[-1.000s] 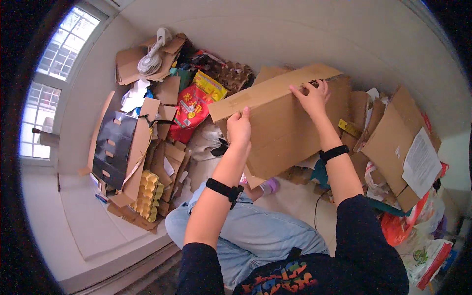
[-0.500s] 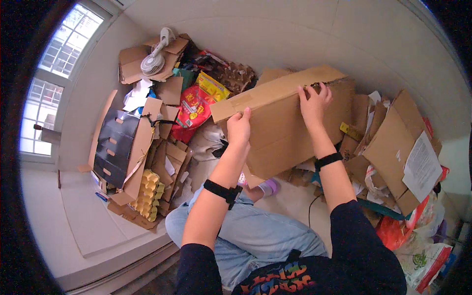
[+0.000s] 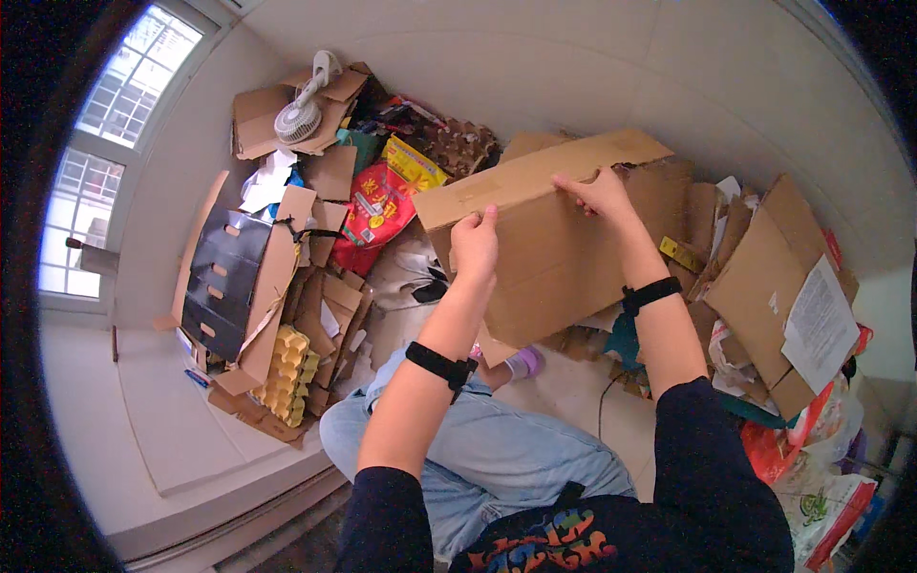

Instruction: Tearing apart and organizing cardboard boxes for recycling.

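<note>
A large brown cardboard box (image 3: 564, 272) stands tilted in front of me, its long top fold facing up. My left hand (image 3: 476, 244) is closed on the fold near the box's left end, thumb raised along the edge. Farther right on the same fold is my right hand (image 3: 604, 194), closed about the edge with a thumb and finger on either side of it. Just beyond that hand, the cardboard has a dark, ragged torn patch (image 3: 626, 168). The box hides what lies directly behind it.
Flattened cardboard (image 3: 755, 272) with a white sheet (image 3: 820, 325) leans at right, above plastic bags (image 3: 817, 497). To the left are a black panel (image 3: 227, 286), a yellow egg tray (image 3: 288, 374) and a red bag (image 3: 380, 205). A white fan (image 3: 298, 119) tops the far pile.
My right hand has shifted left along the fold, away from the torn patch. My left hand and the box have moved slightly to the right.
</note>
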Tool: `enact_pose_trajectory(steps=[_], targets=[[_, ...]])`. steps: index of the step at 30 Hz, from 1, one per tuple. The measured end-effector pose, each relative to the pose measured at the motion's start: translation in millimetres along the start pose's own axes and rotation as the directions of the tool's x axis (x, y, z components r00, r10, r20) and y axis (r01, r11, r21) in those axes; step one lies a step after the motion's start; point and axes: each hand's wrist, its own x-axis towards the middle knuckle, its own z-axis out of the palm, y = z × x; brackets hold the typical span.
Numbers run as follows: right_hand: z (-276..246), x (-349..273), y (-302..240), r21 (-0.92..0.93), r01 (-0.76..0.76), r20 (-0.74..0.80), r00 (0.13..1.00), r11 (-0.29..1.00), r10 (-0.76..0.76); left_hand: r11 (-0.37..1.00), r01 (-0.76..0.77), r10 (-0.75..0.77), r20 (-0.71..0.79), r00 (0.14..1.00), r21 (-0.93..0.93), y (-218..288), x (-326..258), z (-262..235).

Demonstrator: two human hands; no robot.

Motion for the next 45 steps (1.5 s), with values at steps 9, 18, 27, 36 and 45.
enact_pose_trajectory(steps=[9,18,27,36,45], targets=[[34.3,-30.3,-1.9,0.242,0.116,-0.286,0.957,0.963,-0.043,0.999,-0.047,0.049,-0.088,0.995,0.026,17.5,-12.2,-2.4],[43.1,-32.4,-3.3,0.219,0.204,-0.451,0.888,0.954,-0.086,0.994,-0.088,0.095,-0.122,0.988,0.066,24.5,-14.6,-1.9],[42.9,-36.3,-9.0,0.298,0.224,-0.452,0.889,0.928,-0.07,1.0,0.02,-0.02,-0.095,0.995,-0.002,23.2,-5.6,-7.1],[21.2,-14.8,23.7,0.598,0.216,-0.179,0.975,0.772,-0.134,0.999,0.045,-0.045,0.029,0.999,0.006,27.5,-4.7,-17.2],[23.4,-9.9,35.4,0.654,0.142,-0.04,0.987,0.743,-0.153,0.983,0.121,-0.1,0.147,0.984,-0.141,19.5,-5.7,-13.9]])
